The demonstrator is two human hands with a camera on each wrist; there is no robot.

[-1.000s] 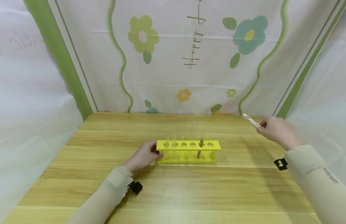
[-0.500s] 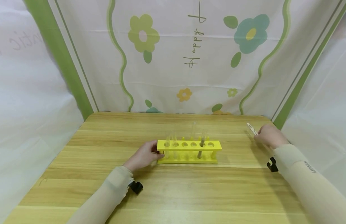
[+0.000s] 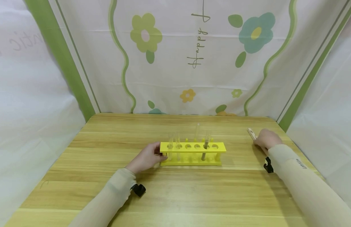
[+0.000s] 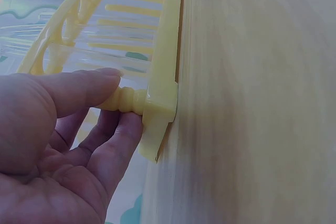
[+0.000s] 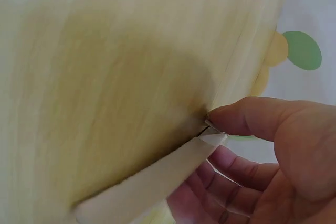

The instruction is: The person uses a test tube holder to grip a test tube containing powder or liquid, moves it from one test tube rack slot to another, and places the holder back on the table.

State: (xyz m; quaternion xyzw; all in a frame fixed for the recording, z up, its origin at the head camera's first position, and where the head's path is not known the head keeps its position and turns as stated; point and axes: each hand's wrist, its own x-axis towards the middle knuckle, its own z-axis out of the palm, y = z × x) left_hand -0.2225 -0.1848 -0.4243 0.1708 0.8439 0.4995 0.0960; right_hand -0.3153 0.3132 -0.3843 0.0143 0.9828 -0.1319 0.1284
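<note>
My left hand (image 3: 147, 157) grips the left end post of a yellow test tube rack (image 3: 192, 147); thumb and fingers pinch the ridged post (image 4: 126, 99) in the left wrist view. Clear glass test tubes (image 3: 178, 138) stand in the rack's left holes. Further right is a test tube (image 3: 205, 146) with dark grey contents, and another clear tube (image 3: 197, 129) rises behind the rack. At the table's right side my right hand (image 3: 267, 138) pinches a wooden test tube clamp (image 3: 252, 134). In the right wrist view the clamp (image 5: 152, 182) lies close over the tabletop, thumb near its metal spring.
A wood-grain table (image 3: 175, 195) carries the rack near its middle. White floral cloth (image 3: 164, 72) hangs behind the table's back edge and along both sides. Black camera mounts (image 3: 138, 189) are worn on both wrists.
My right hand has come down toward the tabletop and slightly left, still holding the clamp. The left hand keeps its grip on the rack, which stays in place.
</note>
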